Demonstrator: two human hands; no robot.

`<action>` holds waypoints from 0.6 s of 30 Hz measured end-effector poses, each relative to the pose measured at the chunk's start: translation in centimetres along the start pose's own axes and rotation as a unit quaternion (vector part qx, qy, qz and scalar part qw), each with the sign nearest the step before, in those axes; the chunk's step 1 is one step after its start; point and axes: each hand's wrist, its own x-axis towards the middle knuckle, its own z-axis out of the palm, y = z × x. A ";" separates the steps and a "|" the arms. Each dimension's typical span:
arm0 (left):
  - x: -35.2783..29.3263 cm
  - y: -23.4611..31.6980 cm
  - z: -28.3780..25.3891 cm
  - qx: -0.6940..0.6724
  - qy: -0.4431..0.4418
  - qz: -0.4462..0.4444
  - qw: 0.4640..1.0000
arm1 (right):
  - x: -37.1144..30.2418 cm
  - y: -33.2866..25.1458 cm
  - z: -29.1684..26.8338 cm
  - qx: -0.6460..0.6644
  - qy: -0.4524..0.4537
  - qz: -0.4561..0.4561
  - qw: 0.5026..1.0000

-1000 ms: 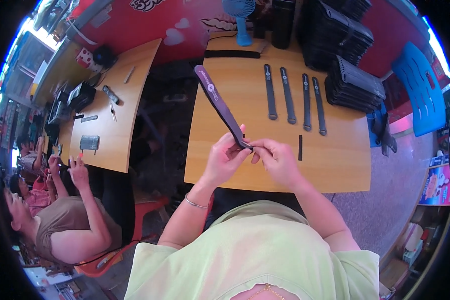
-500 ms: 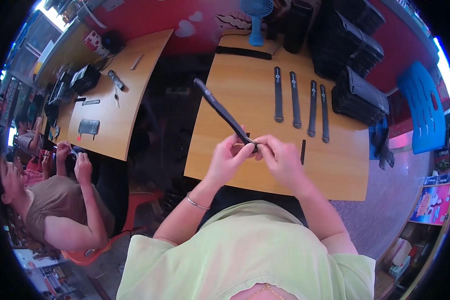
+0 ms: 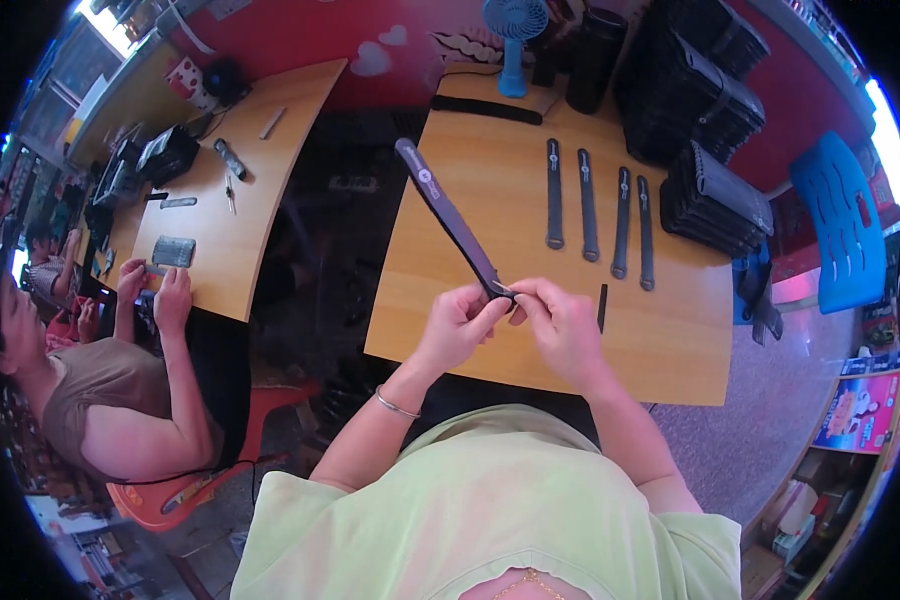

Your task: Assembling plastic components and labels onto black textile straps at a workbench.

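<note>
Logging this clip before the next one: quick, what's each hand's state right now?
Left hand: closed, holding a dark strap near its lower end.
Right hand: closed, pinching the strap at that same end.

Pinches the lower end of a dark strap (image 3: 453,212) between the left hand (image 3: 454,328) and the right hand (image 3: 562,325), above a wooden bench (image 3: 670,340). Slants the strap up to the left, showing pale print near its rounded tip. Has a short black strip (image 3: 603,308) just beside the right hand. Faces four similar straps (image 3: 586,215) laid in a row near stacked black items (image 3: 715,195). Wears a pale green top (image 3: 490,510). Has a co-worker (image 3: 135,425) nearby at a second bench (image 3: 260,200).
</note>
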 end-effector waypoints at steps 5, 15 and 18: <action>-0.6 1.4 -0.7 0.142 -0.034 0.058 0.988 | 0.4 0.4 -0.5 -0.020 0.021 -0.050 0.998; -1.7 0.0 -2.1 0.190 -0.061 0.070 0.977 | 0.4 -2.9 -3.5 -0.217 -0.077 -0.173 0.958; 0.1 1.4 -1.6 0.058 -0.101 -0.056 0.992 | -0.7 -3.4 -2.3 -0.272 -0.105 -0.193 0.937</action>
